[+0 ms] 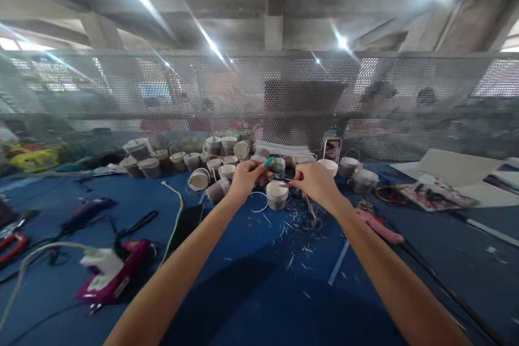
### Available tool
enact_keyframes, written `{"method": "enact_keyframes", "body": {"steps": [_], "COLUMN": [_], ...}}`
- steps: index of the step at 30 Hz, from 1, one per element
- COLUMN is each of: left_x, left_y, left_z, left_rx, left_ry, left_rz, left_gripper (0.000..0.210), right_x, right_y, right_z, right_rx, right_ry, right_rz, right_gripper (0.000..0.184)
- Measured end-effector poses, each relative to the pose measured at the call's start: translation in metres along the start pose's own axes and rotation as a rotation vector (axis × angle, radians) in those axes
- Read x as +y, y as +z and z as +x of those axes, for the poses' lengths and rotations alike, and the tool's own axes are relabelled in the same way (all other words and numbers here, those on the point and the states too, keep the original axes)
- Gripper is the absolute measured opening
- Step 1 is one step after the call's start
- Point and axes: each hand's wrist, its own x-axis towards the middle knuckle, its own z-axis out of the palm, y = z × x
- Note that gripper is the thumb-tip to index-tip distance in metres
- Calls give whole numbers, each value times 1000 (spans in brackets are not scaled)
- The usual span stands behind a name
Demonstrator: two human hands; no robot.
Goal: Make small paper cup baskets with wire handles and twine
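A small white-lined bucket [277,196] stands upright on the blue tabletop between my hands. My left hand [246,177] is above and left of it, fingers closed in a pinch. A teal patch [268,162] shows at the thumb tip; I cannot tell whether it is a nail or a separate piece. My right hand [315,179] is closed too, with its fingertips at the bucket's right rim. Whatever either hand pinches is too small to make out. Thin pale scraps [290,260] and a tangle of thread [314,221] lie around the bucket.
Several similar buckets [151,167] crowd the back left, some tipped over. A pink-handled tool [379,226] lies right of my forearm. At left are a magenta power strip [117,275] with cables and a dark flat object [187,224]. A perforated screen [227,86] closes the back.
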Motion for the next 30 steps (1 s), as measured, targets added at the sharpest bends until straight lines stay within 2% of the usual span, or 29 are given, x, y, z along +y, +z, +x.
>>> {"method": "enact_keyframes", "body": {"steps": [4,7,16,25,30], "left_x": [-3,-3,-2,-2,-3], "left_y": [0,-2,-3,-4,-4], "left_z": [3,3,3,4,5], "left_rx": [-3,-8,0,-4,-9], "left_ry": [10,21,43,42,38], "left_rz": [-11,-4,13,6,9], "left_gripper": [36,33,30,30,29], "right_x": [7,11,8,12,10], "right_y": [1,4,8,12,10], "right_z": [-2,-1,0,2,3], "right_rx": [-84,-131,18,-77,-15], "right_ry": [-88,-146,-57,-148,-87], "right_rz": [83,148,35,118,74], "right_gripper": [8,9,10,11,8]}}
